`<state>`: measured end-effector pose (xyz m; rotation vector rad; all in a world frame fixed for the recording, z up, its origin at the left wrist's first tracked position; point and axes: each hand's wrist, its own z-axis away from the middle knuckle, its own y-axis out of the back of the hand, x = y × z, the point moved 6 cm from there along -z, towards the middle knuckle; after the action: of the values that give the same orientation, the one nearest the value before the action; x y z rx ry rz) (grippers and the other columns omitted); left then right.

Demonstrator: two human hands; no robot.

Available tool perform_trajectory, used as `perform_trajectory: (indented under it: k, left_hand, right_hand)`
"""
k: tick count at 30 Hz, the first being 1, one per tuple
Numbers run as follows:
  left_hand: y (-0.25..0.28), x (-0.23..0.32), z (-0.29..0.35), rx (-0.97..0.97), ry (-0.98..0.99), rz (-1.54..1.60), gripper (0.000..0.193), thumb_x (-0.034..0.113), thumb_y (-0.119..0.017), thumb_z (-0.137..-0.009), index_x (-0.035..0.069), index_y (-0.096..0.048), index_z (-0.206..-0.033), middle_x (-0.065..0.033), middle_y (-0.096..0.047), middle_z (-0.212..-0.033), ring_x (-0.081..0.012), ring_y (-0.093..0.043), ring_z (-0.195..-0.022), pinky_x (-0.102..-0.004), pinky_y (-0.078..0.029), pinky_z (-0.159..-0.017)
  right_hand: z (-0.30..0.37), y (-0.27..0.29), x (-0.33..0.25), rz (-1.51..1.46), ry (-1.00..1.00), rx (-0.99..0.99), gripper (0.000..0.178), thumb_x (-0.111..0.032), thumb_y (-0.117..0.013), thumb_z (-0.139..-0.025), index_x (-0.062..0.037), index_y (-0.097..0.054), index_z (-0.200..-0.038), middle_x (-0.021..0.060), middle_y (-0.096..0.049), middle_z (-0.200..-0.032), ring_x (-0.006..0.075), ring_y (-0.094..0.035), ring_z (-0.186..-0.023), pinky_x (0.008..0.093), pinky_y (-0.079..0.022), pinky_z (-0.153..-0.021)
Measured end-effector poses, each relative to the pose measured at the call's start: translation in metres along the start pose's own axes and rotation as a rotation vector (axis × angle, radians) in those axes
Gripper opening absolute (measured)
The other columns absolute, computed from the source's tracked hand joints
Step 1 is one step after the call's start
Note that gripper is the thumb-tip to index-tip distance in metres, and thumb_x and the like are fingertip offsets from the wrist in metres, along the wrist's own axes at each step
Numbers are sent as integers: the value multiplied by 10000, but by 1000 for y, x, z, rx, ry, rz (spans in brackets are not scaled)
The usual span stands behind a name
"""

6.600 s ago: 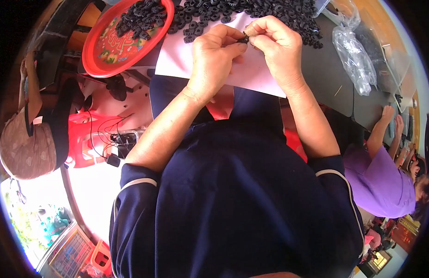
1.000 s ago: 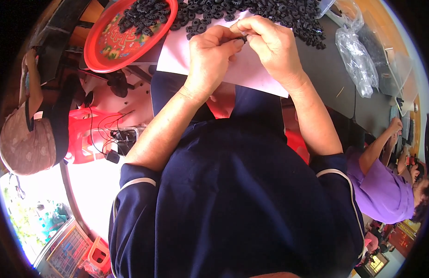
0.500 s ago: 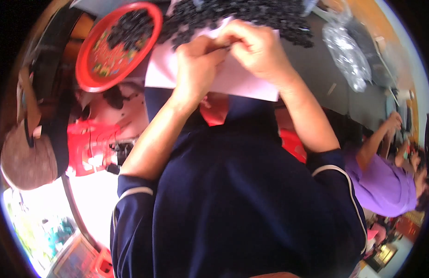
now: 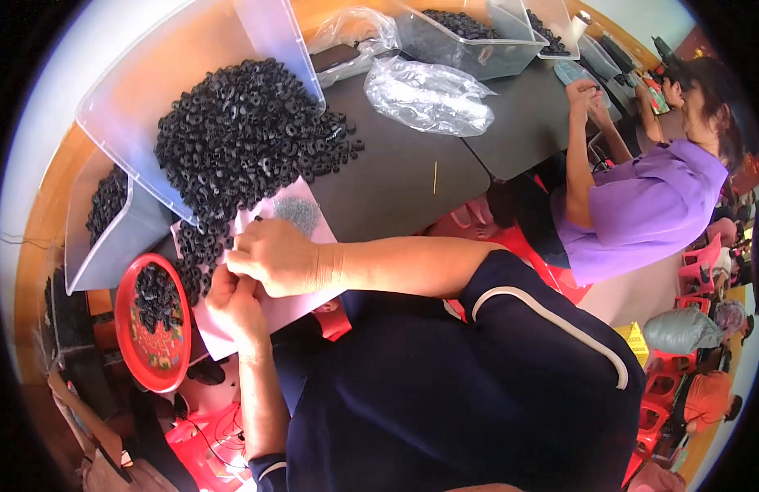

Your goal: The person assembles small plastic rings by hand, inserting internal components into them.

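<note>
the upper-left heap of black plastic parts (image 4: pixel 240 131) lies nearer the right hand (image 4: pixel 277 256) than the left hand (image 4: pixel 238 314), their grasp hidden.

Black parts (image 4: pixel 240 131), red patterned tray (image 4: pixel 161 354)

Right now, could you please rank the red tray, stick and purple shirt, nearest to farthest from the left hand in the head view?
1. Red tray, left of the left hand.
2. Stick, on the table, right.
3. Purple shirt, far right.
</note>
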<state>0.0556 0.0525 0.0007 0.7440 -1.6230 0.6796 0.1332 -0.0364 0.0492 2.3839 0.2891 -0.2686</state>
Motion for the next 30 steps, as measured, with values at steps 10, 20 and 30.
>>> perform_trajectory:
  k: [10, 20, 30]
  left_hand:
    - [10, -17, -8, -28, 126, 173, 74, -55, -574, -866, -30, -642, -880, -3, -590, -756, -70, -515, -612, -204, -388, -526]
    - [6, -7, -3, -12, 48, -167, 143, 124, -706, -860, -5, -659, -899, -12, -619, -709, -79, -522, -613, -244, -422, -575]
    - [-1, 9, 4, -5, 5, -197, 87, 52, -687, -836, -20, -642, -857, -13, -641, -742, -57, -537, -680, -236, -445, -589]
  right_hand:
    - [-2, -13, 7, -169, -71, 72, 152, -86, -656, -652, -86, -568, -775, 90, -595, -747, 321, -596, -764, 440, -466, -660]
    - [-4, 5, 8, -291, -107, 91, 216, 145, -522, -672, -31, -570, -786, 105, -571, -736, 289, -582, -698, 384, -461, -604]
    - [-6, 5, -1, -169, -22, 78, 251, 160, -493, -595, -42, -499, -744, 106, -513, -701, 306, -526, -650, 402, -414, -572]
